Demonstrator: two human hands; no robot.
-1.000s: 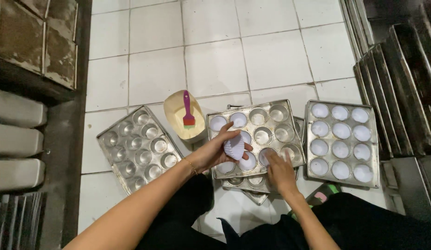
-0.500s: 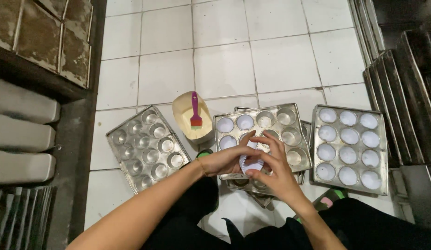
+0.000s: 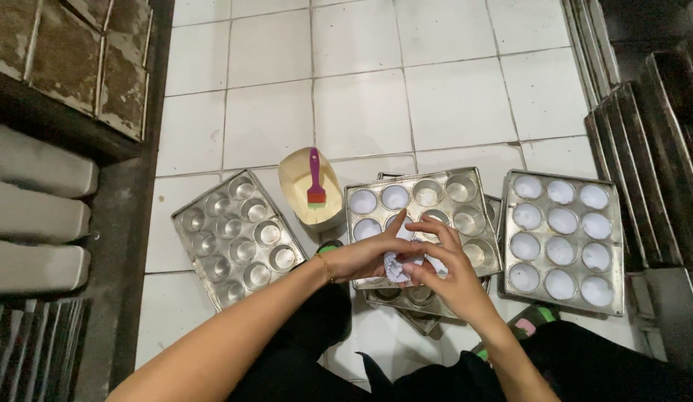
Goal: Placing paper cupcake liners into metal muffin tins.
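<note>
Both your left hand (image 3: 361, 257) and right hand (image 3: 443, 272) are closed round a stack of paper liners (image 3: 397, 268), held just above the middle muffin tray (image 3: 477, 257) on the floor. Peel one liner off with your fingertips, keeping the rest pinched together.

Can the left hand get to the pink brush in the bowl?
Probably yes. The brush lies open in the bowl, just beyond the left hand, with nothing between them. But that hand, with the right hand, holds white paper liners, so it would need to let go first.
</note>
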